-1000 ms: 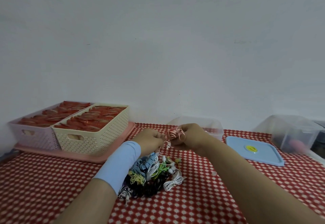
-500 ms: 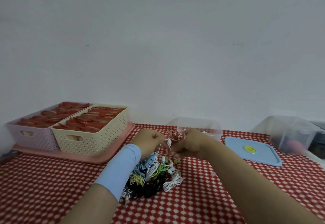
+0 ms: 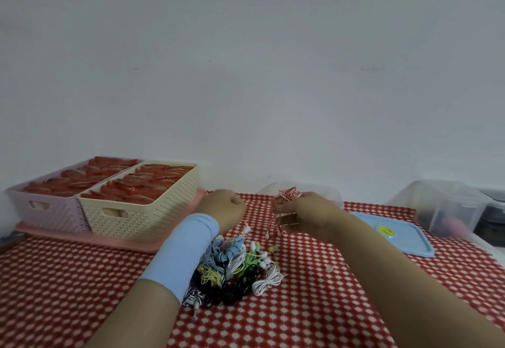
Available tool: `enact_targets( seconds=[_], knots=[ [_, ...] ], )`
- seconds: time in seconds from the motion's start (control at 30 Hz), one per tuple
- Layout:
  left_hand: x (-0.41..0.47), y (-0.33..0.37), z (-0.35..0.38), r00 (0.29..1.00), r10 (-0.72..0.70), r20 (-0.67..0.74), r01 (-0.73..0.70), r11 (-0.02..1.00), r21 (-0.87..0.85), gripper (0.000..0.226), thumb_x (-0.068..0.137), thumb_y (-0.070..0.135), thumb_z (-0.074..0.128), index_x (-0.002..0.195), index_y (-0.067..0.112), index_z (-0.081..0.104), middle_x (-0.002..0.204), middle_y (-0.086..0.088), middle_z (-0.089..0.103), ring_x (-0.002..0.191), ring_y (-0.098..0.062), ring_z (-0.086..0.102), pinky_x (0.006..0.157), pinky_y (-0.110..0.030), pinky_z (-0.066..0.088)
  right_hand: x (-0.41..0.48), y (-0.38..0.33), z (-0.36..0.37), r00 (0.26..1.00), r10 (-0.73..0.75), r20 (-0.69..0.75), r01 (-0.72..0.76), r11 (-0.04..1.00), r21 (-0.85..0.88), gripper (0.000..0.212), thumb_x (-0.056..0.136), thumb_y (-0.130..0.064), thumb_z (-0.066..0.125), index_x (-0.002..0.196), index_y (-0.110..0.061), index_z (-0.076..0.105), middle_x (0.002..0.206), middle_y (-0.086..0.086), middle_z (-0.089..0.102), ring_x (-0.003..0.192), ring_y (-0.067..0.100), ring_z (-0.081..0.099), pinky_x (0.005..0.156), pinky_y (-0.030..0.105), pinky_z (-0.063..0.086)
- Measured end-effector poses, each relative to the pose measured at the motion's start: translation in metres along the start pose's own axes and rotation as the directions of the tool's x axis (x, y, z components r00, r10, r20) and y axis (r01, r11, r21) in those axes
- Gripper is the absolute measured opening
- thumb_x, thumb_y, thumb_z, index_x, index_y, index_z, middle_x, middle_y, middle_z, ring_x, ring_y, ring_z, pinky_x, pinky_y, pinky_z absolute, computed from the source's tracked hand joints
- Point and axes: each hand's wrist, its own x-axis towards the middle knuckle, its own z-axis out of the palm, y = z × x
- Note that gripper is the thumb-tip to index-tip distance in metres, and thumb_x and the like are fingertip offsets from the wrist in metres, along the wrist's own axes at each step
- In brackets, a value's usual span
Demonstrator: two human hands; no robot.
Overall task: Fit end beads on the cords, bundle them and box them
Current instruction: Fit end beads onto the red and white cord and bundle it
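one coiled cord — pinched atop the right hand.

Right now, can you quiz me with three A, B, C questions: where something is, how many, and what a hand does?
1. Where is the blue lid? A. on the tablecloth, at the right; B. hung on the wall; C. on the floor.
2. How many baskets sit on the pink tray? A. one; B. two; C. four.
3. What is the right hand doing? A. lying flat; B. waving; C. holding a red-and-white cord bundle.
Answers: 1 A, it lies flat on the checked cloth. 2 B, two stand side by side. 3 C, it grips the bundle above the table.
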Motion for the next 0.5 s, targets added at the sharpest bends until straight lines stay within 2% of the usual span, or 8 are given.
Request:
enact_targets(
  seconds=[0.07, 0.17, 0.2, 0.27, 0.33, 0.37, 0.43, 0.5],
  knots=[
    [-0.004, 0.017, -0.001, 0.993, 0.121, -0.012, -0.121, 0.987, -0.103, 0.026, 0.098, 0.024, 0.047, 0.117, 0.026, 0.065, 0.107, 0.012, 0.060, 0.099, -0.009, 0.055, 0.089, -0.026, 0.039, -0.006, -0.004, -0.012, 0.999, -0.039, 0.024, 0.040, 0.998, -0.051, 0.017, 0.087, 0.011, 0.067, 0.104, 0.009, 0.066, 0.088, 0.021, 0.068, 0.078, 0.028, 0.064, 0.070, 0.037, 0.052],
    [-0.007, 0.052, 0.010, 0.954, 0.292, 0.068, -0.260, 0.918, -0.298, 0.045, 0.092, 0.040, 0.062, 0.136, 0.038, 0.050, 0.117, 0.012, 0.062, 0.107, -0.008, 0.057, 0.090, -0.027, 0.039, -0.023, -0.012, -0.031, 0.993, -0.077, 0.088, 0.096, 0.966, -0.240, 0.012, 0.081, 0.013, 0.066, 0.087, 0.002, 0.069, 0.072, 0.011, 0.062, 0.065, 0.019, 0.056, 0.059, 0.029, 0.047],
    [-0.007, 0.061, 0.017, 0.943, 0.320, 0.087, -0.278, 0.906, -0.319, 0.050, 0.089, 0.042, 0.067, 0.136, 0.040, 0.049, 0.115, 0.011, 0.063, 0.106, -0.008, 0.059, 0.092, -0.028, 0.042, -0.027, -0.015, -0.039, 0.992, -0.087, 0.096, 0.112, 0.948, -0.298, 0.014, 0.080, 0.011, 0.067, 0.080, -0.002, 0.068, 0.066, 0.007, 0.059, 0.059, 0.016, 0.053, 0.056, 0.027, 0.045],
    [-0.005, 0.076, 0.032, 0.940, 0.336, 0.055, -0.300, 0.894, -0.334, 0.043, 0.086, 0.032, 0.072, 0.127, 0.036, 0.059, 0.107, 0.011, 0.066, 0.098, -0.009, 0.064, 0.092, -0.030, 0.050, -0.034, -0.019, -0.054, 0.989, -0.120, 0.089, 0.144, 0.927, -0.345, 0.014, 0.077, 0.008, 0.072, 0.074, -0.006, 0.068, 0.062, 0.004, 0.058, 0.057, 0.015, 0.050, 0.056, 0.026, 0.042],
    [-0.001, 0.083, 0.043, 0.954, 0.298, -0.009, -0.275, 0.868, -0.413, 0.027, 0.086, 0.018, 0.073, 0.112, 0.025, 0.068, 0.099, 0.005, 0.069, 0.087, -0.015, 0.070, 0.085, -0.035, 0.058, -0.039, -0.019, -0.069, 0.987, -0.147, 0.066, 0.161, 0.930, -0.330, 0.009, 0.078, -0.001, 0.077, 0.084, -0.007, 0.075, 0.069, 0.007, 0.065, 0.064, 0.017, 0.054, 0.061, 0.030, 0.047],
    [0.000, 0.087, 0.048, 0.960, 0.278, -0.029, -0.257, 0.839, -0.479, 0.021, 0.087, 0.013, 0.071, 0.107, 0.019, 0.069, 0.099, 0.000, 0.070, 0.085, -0.019, 0.071, 0.080, -0.036, 0.061, -0.042, -0.017, -0.077, 0.987, -0.151, 0.051, 0.159, 0.938, -0.309, 0.013, 0.080, -0.006, 0.078, 0.092, -0.010, 0.077, 0.077, 0.007, 0.071, 0.069, 0.017, 0.059, 0.068, 0.033, 0.051],
    [0.000, 0.092, 0.056, 0.973, 0.228, -0.023, -0.195, 0.771, -0.607, 0.013, 0.091, 0.008, 0.065, 0.104, 0.011, 0.067, 0.099, -0.010, 0.071, 0.085, -0.023, 0.072, 0.070, -0.031, 0.062, -0.043, -0.011, -0.090, 0.989, -0.149, 0.015, 0.149, 0.959, -0.240, 0.022, 0.084, -0.010, 0.077, 0.105, -0.016, 0.076, 0.091, 0.009, 0.078, 0.076, 0.018, 0.068, 0.079, 0.037, 0.055],
    [0.002, 0.098, 0.065, 0.986, 0.166, 0.010, -0.119, 0.745, -0.657, 0.007, 0.094, 0.004, 0.060, 0.098, 0.007, 0.066, 0.095, -0.016, 0.071, 0.077, -0.022, 0.070, 0.064, -0.026, 0.061, -0.045, -0.001, -0.099, 0.988, -0.150, -0.027, 0.144, 0.976, -0.165, 0.020, 0.087, -0.007, 0.074, 0.106, -0.011, 0.073, 0.094, 0.013, 0.078, 0.077, 0.022, 0.071, 0.079, 0.038, 0.057]
  ],
)
